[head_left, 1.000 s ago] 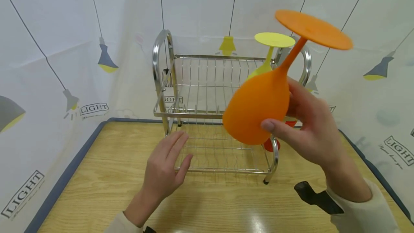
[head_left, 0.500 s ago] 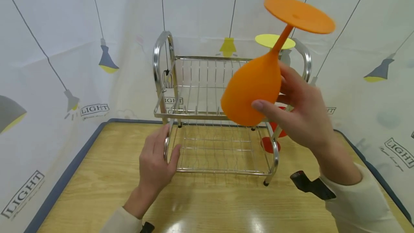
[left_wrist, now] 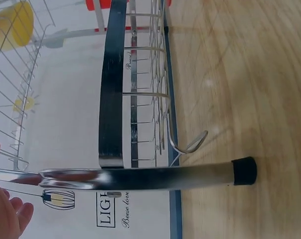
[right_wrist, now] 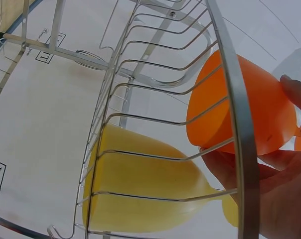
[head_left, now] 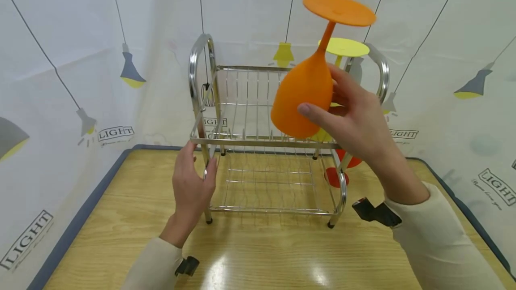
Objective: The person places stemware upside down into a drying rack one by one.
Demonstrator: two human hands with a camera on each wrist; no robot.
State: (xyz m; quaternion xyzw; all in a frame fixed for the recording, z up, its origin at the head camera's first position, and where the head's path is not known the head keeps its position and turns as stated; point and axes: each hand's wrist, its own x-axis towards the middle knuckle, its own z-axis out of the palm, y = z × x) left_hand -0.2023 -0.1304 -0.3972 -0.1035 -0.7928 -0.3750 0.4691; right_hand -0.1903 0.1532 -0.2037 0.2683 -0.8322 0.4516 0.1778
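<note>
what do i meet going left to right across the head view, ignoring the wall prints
Left sleeve, left hand, orange goblet, right hand, right sleeve. The rack, yellow goblet and red object overlap these, so left out.

Chrome wire dish rack (head_left: 264,143): one; tiers, two; black-capped feet (head_left: 330,224), four. Stemmed, plastic-looking goblets, three: orange goblet (head_left: 302,93) at rack's upper tier, yellow goblet (head_left: 344,47) at that tier's right end, red goblet (head_left: 354,161), partly hidden, by rack's right side. Bare hands, two: left hand (head_left: 191,182) at rack's left, right hand (head_left: 354,115) toward its right. Pale wood-grain table (head_left: 262,254) under rack: one.
</note>
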